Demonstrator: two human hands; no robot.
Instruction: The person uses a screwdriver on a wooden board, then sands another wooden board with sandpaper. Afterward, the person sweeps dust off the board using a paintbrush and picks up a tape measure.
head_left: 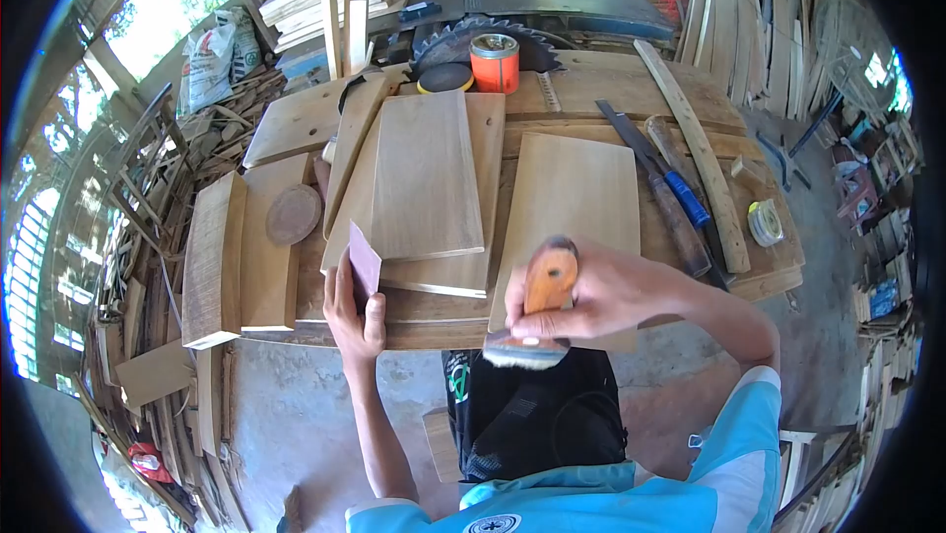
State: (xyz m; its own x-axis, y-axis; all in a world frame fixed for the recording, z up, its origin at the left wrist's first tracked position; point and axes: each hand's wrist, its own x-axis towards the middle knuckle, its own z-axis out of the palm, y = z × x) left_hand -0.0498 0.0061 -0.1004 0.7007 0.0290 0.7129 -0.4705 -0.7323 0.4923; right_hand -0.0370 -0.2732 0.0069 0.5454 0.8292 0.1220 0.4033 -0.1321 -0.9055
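My right hand (591, 301) is closed round the wooden handle of a brush (550, 282), its pale bristles pointing down over the table's front edge. My left hand (353, 308) holds a folded pinkish sheet (364, 262) upright between thumb and fingers, near the front edge. Behind it, a smooth board (429, 173) lies on top of another board (488, 237). A wider board (572, 198) lies flat beyond my right hand, partly hidden by that hand and the brush.
On the wooden table (315, 124) are an orange can (495, 64), a round sanding disc (294, 215), a blue-handled tool (687, 200), a long strip (695, 154) and a tape roll (765, 224). A large saw blade (542, 50) stands behind the can.
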